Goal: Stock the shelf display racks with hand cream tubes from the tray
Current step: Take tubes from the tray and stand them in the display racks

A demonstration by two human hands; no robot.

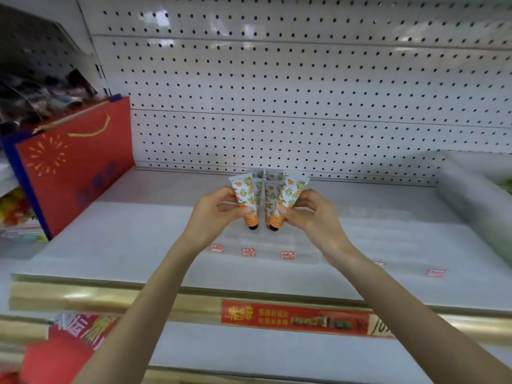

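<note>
Leaning at the left of the frame, a red paper gift bag with a gold cord handle [77, 162] stands on the white shelf board [124, 245]. Just left of centre, the left hand [219, 209] curls fingers and thumb round a small bunch of white plastic hand cream tubes printed with oranges and green leaves [245, 194]. Just right of centre, the right hand [307, 214] pinches a second bunch of the same tubes [279, 198]. Both bunches stand upright, long axis vertical, dark caps down, nearly touching. Directly below the caps lies the clear plastic display rack with red price labels [293, 242], so the coming move is probably a straight lowering; neither hand is plainly nearer. At the right edge, a pale translucent container [471, 195] is too blurred to identify.
</note>
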